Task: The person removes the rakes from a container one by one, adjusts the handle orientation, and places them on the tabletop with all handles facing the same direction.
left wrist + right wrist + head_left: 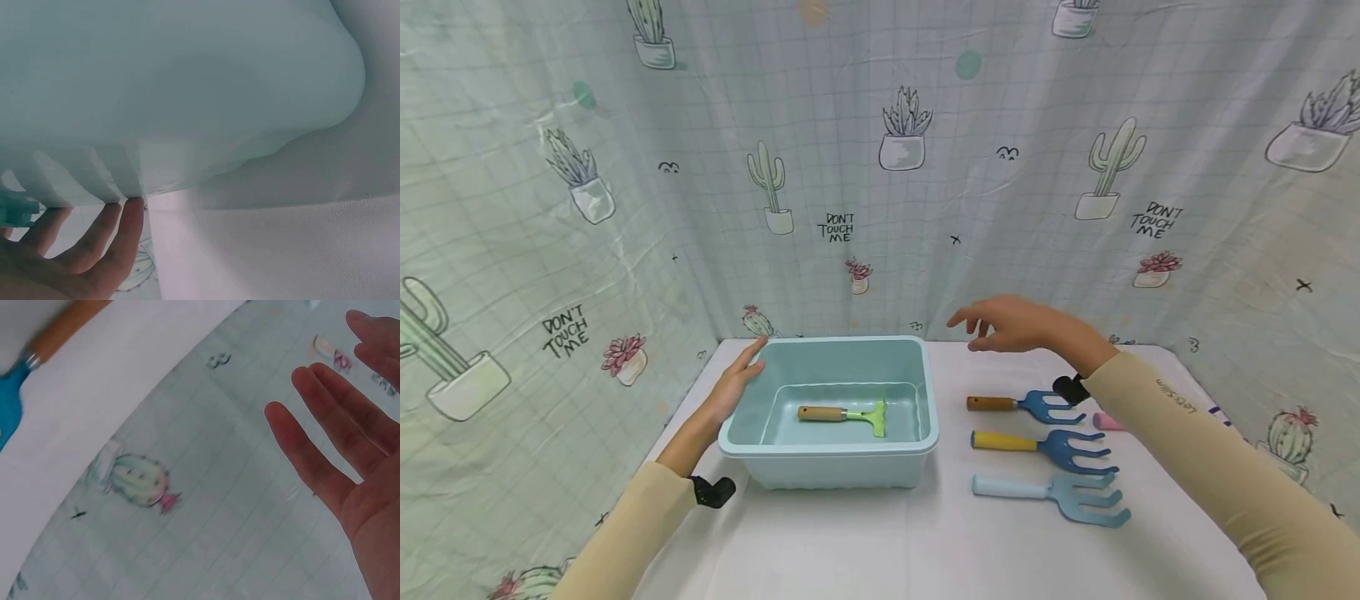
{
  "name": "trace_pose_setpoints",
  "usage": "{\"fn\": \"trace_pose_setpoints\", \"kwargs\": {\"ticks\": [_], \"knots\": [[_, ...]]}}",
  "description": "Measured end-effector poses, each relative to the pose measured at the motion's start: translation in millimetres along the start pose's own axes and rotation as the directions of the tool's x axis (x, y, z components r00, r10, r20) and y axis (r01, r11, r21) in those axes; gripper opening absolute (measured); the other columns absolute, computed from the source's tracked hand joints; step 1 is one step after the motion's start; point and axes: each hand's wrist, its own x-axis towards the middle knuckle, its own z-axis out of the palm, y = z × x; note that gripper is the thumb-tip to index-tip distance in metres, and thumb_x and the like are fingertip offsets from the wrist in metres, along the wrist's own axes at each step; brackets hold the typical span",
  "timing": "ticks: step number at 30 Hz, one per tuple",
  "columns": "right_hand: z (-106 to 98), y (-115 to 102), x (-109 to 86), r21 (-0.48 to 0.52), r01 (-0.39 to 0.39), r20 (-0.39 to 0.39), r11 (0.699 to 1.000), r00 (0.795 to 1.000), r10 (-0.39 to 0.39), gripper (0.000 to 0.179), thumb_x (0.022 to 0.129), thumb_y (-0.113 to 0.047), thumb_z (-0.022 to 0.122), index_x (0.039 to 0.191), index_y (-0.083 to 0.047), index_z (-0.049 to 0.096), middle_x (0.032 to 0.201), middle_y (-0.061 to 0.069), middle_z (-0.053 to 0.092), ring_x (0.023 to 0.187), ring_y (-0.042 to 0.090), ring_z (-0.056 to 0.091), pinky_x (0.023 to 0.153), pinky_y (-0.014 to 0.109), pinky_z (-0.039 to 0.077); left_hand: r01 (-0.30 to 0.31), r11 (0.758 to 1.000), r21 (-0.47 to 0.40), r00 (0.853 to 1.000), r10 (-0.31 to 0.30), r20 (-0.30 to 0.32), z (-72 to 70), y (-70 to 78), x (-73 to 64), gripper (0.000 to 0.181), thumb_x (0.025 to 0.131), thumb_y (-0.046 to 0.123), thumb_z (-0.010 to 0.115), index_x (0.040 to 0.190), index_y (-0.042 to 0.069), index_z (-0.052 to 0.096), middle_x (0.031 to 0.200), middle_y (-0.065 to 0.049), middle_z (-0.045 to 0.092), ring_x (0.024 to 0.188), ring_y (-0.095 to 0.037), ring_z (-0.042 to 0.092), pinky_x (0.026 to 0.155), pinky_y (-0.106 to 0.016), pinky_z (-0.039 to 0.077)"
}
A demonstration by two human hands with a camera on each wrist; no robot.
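A pale blue-green plastic tub stands left of the table's middle. Inside it lies a small hand tool with a wooden handle and a lime-green flared head. My left hand holds the tub's left rim, its thumb over the edge and its fingertips against the outer wall. Over the back of the table, my right hand hovers with loosely bent fingers and nothing in them. Nearest below it is a blue hand rake with a brown wooden handle.
Right of the tub lie a yellow-handled blue hand rake and a light blue one. A pink handle shows partly from under the right forearm. Cactus-printed cloth hangs around the white table at the back and sides.
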Motion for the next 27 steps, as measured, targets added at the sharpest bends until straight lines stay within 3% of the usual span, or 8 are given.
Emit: {"fn": "trace_pose_setpoints", "kwargs": {"ticks": [10,19,27], "knots": [[-1,-46,44.3,0.040,0.086,0.029,0.995,0.996,-0.087,0.043,0.097,-0.021,0.072,0.139,-0.020,0.064,0.120,0.009,0.073,0.106,0.023,0.073,0.084,0.039,0.062,0.031,0.999,0.012,0.999,-0.031,-0.012,0.2,2.4,0.4,0.059,0.114,0.029,0.027,0.168,0.027,0.004,0.176,-0.009,-0.004,0.162,-0.043,0.004,0.125,-0.069,0.013],[8,-74,80.8,0.044,0.181,0.054,0.983,0.982,-0.183,0.044,0.098,-0.021,0.071,0.141,-0.023,0.062,0.121,0.006,0.073,0.108,0.020,0.073,0.091,0.040,0.060,0.034,0.999,-0.001,0.999,-0.034,-0.012,-0.8,4.7,-1.5,0.059,0.114,0.029,0.027,0.168,0.024,0.005,0.176,-0.010,-0.002,0.162,-0.043,0.004,0.126,-0.068,0.012],[21,-94,106.7,0.073,0.209,0.084,0.975,0.973,-0.215,0.046,0.098,-0.022,0.071,0.142,-0.024,0.061,0.121,0.003,0.073,0.108,0.018,0.072,0.096,0.037,0.058,0.013,1.000,-0.024,1.000,-0.013,-0.003,-0.4,-1.6,-0.9,0.059,0.114,0.031,0.028,0.168,0.026,0.004,0.176,-0.012,0.000,0.161,-0.045,0.010,0.124,-0.067,0.021]]}}
